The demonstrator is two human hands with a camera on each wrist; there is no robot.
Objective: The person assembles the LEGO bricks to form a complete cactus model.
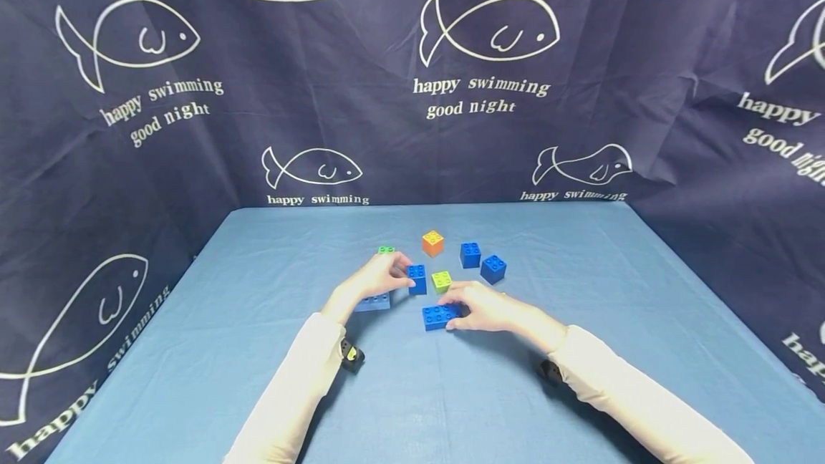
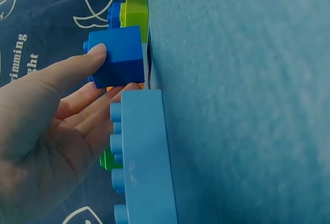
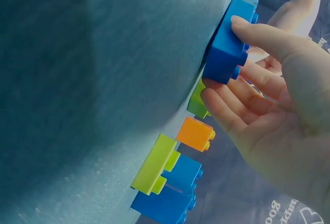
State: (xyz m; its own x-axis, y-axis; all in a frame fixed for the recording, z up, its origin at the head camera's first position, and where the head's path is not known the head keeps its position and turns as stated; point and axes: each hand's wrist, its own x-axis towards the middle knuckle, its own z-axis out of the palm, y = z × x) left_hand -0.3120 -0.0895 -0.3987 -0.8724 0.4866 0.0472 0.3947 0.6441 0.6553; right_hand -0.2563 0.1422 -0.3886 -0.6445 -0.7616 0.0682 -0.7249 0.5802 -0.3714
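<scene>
Two hands, each pinching a blue brick on the table (image 1: 580,263).

Head view: the left hand (image 1: 374,279) pinches a small blue cube (image 1: 417,278), just left of the lime brick (image 1: 441,281); the right hand (image 1: 486,306) grips a long blue brick (image 1: 440,316), just in front of the lime brick, long axis running left to right, studs up. A judgement: keep each brick flat and squeeze the side walls, not the studs.
Left wrist view: thumb and fingers of the left hand (image 2: 46,131) close narrowly on the small blue cube (image 2: 117,56), studs pointing away from the cloth; a light blue long brick (image 2: 144,157) lies beside the palm.
Right wrist view: the right hand (image 3: 268,100) curls round the long blue brick (image 3: 227,41), which sits on the cloth above the lime brick (image 3: 153,165).
</scene>
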